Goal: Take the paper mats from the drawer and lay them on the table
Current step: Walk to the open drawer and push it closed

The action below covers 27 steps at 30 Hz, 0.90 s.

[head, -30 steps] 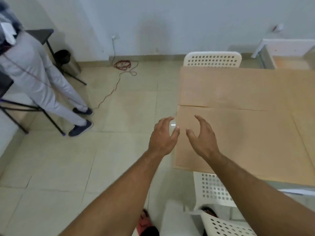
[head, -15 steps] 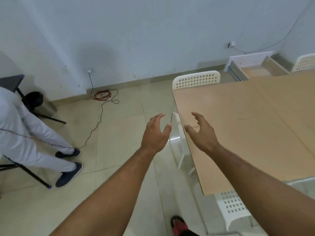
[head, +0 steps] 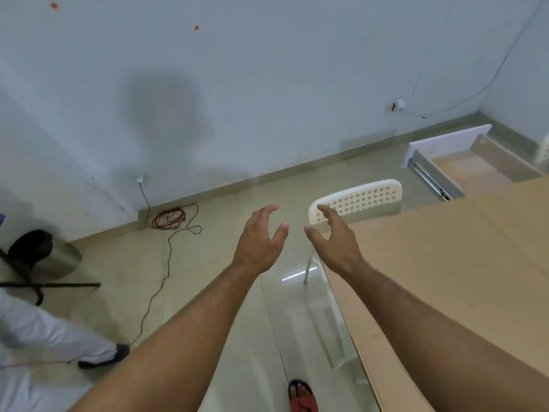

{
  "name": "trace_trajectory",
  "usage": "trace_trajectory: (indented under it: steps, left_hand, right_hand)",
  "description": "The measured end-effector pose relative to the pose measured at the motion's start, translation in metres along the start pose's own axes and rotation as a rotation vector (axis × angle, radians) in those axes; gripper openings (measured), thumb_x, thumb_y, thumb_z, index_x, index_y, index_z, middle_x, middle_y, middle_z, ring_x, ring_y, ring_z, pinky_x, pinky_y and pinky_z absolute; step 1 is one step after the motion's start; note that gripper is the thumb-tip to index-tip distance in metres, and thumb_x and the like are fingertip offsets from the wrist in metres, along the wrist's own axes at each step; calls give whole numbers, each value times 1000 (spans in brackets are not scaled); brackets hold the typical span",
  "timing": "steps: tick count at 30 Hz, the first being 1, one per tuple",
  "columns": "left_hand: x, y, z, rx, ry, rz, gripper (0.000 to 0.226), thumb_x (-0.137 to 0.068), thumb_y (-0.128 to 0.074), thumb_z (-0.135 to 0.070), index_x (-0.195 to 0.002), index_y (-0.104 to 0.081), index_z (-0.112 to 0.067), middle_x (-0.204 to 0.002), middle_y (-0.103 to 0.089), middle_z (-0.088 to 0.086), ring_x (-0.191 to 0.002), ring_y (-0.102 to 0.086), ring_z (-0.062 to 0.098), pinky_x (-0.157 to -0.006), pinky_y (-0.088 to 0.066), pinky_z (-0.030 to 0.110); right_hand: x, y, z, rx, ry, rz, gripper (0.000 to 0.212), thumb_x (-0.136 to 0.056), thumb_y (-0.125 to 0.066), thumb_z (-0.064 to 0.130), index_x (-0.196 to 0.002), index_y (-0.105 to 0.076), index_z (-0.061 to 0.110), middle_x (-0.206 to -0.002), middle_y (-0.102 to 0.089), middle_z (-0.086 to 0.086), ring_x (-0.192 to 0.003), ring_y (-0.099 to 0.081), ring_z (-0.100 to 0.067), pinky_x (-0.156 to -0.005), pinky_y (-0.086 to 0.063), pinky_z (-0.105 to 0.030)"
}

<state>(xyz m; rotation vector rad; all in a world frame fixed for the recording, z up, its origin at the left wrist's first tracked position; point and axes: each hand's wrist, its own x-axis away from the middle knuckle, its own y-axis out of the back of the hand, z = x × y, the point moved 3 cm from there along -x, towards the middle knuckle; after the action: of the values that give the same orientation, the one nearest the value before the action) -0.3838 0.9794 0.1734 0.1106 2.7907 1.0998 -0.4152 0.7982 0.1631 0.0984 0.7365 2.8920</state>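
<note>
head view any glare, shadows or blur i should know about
Head view: a short glare streak shines below the right hand; a soft dark shadow sits on the wall; the skirting looks slightly bowed; the trouser leg at left is blurred.

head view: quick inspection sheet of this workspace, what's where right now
surface: table at the right, its top covered in brown paper mats
job's things: drawer pulled open beyond the table; cannot tell if mats remain inside
clutter: nothing seen on the mats
hands: left hand and right hand hang in the air at the table's corner, fingers loosely curled, holding nothing
cables: red cable coiled on the floor by the wall; thin wire along the wall
surroundings: white perforated chair, metal bin, another person's legs
</note>
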Motion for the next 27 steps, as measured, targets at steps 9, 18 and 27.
trace_trajectory:
  steps: [9,18,27]
  left_hand:
    - [-197,4,13,12,-125,96,50,-97,-54,-42,-144,-47,-24,-145,-50,0,-134,-46,17,-111,-40,40]
    - [-409,-8,38,27,-263,289,50,-99,-52,-45,-145,-45,-27,-147,-49,-5,-136,-44,12,-114,-38,38]
    - [-603,-96,-19,33,-458,541,47,-100,-53,-42,-144,-45,-27,-146,-48,-4,-135,-44,13,-112,-39,36]
  right_hand:
    - [-173,-19,25,27,-57,-96,62,-93,-59,48,-149,-38,31,-154,-44,3,-139,-42,-18,-110,-38,-40]
    - [-343,-36,37,-76,-206,-296,60,-93,-60,47,-148,-39,33,-153,-44,2,-139,-42,-16,-111,-39,-41]
    - [-497,27,-7,-186,-408,-601,59,-93,-61,46,-147,-40,34,-152,-45,-2,-138,-44,-18,-111,-39,-39]
